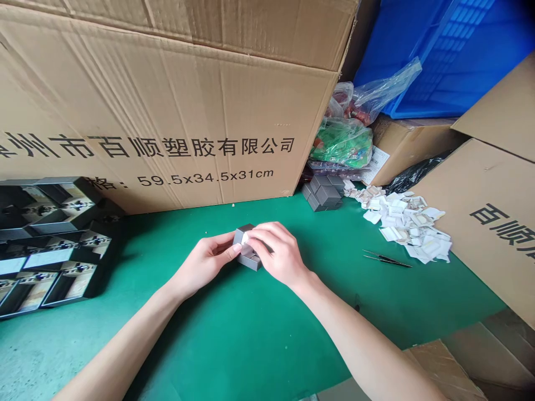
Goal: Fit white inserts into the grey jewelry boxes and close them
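Note:
Near the middle of the green table, a small grey box (249, 262) is open, tilted between my two hands. My left hand (211, 256) grips its left side, thumb on the near wall and fingers behind. My right hand (278, 248) is at the box's right side, with thumb and fingertips pinched over its opening. A small white piece (245, 238) shows at those fingertips; its exact kind is unclear. The right fingers partly cover the inside of the box.
Stacked dark open boxes (54, 245) stand at left, before a large cardboard carton (167, 106). To the right are closed grey boxes (322, 193), a heap of white pieces (412, 223) and tweezers (388, 259). Behind are plastic bags (343, 142) and a blue crate (451, 67).

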`<state>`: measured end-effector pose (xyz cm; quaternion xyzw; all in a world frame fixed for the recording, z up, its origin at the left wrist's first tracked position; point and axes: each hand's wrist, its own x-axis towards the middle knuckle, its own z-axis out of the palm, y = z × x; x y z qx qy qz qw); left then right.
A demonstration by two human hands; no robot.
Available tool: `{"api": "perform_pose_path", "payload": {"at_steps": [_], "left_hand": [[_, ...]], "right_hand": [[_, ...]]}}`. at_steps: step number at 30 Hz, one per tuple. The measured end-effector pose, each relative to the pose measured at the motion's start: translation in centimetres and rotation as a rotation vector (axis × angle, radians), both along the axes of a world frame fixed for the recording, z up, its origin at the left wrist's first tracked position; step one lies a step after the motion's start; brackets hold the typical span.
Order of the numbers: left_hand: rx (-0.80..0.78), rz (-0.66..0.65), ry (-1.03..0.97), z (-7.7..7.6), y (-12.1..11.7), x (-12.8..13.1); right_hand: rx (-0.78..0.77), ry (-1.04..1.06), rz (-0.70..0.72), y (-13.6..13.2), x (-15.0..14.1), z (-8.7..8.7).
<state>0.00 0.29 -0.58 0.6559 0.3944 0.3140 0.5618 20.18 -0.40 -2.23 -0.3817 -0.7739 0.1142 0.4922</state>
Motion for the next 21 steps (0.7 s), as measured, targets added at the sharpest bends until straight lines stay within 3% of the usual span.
{"api": "perform_pose_path", "payload": {"at_steps": [12,21], "left_hand": [[0.054,-0.023,0.021,-0.25,-0.02,-0.08],[0.092,-0.027,0.069,-0.19,-0.05,-0.15]], "right_hand": [[-0.031,0.012,0.043,0.05,0.33,-0.02],[0.040,-0.019,0.003,-0.13,0.17,0.05]]}}
